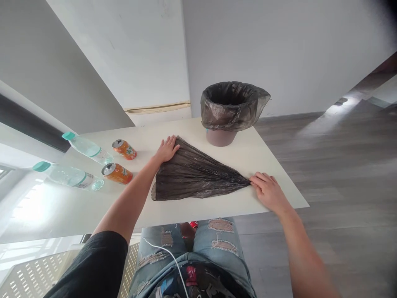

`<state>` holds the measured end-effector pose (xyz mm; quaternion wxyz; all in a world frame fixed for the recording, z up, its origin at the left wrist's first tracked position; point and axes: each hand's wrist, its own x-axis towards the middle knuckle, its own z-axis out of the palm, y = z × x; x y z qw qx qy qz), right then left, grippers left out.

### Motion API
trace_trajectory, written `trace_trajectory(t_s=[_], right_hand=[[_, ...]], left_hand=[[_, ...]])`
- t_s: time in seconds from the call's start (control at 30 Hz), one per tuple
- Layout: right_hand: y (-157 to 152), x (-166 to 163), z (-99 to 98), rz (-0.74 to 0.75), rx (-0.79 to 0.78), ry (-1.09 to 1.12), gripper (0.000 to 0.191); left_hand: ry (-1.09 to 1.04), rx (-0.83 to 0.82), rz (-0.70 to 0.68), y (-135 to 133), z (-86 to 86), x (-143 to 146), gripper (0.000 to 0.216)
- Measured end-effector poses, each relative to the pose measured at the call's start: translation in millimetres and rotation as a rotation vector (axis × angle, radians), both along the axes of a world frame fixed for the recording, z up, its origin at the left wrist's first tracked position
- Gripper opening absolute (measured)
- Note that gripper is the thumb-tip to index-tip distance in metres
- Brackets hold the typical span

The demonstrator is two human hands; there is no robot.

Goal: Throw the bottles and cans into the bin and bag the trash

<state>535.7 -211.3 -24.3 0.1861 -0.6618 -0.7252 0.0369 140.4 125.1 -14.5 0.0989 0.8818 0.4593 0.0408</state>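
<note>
A black, translucent garbage bag (198, 171) lies spread on the white table, wide at the left and gathered to a point at the right. My left hand (167, 149) rests flat on its upper left corner, fingers stretched out. At the other end, my right hand (268, 190) pinches the gathered tip between thumb and fingers. Just beyond the bag stands a trash bin (221, 138), lined with another black bag (232, 111) that is folded over its rim.
Two orange soda cans (124, 149) (117, 173) and two clear plastic bottles with teal caps (88, 149) (68, 176) lie left of my left arm. The table (279, 165) ends at a corner beyond my right hand. A white cable (167, 251) crosses my lap.
</note>
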Motion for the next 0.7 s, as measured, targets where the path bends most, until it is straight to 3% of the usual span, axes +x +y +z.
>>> trace_trajectory(t_s=[0.23,0.37,0.5,0.6,0.7], right_hand=[[0.3,0.3,0.6,-0.043,0.002,0.036,0.020],[1.6,4.8,-3.9,-0.120,-0.009,0.146,0.018],[0.8,12.1,-3.7,-0.144,-0.014,0.326,0.019],[-4.9,16.9,0.3,-0.133,0.128,0.539,0.018],[-15.5,13.8,7.5,-0.219,0.357,0.811,0.024]], left_hand=[[-0.214,-0.019,0.191,-11.8,-2.5,-20.5,0.083],[-0.329,-0.054,0.266,-56.0,-3.0,-48.2,0.081],[-0.295,-0.013,0.185,-115.3,-4.4,-78.7,0.073],[-0.231,0.003,0.113,-143.9,-4.4,-92.4,0.068],[-0.247,0.013,0.133,-151.2,-3.9,-95.7,0.064]])
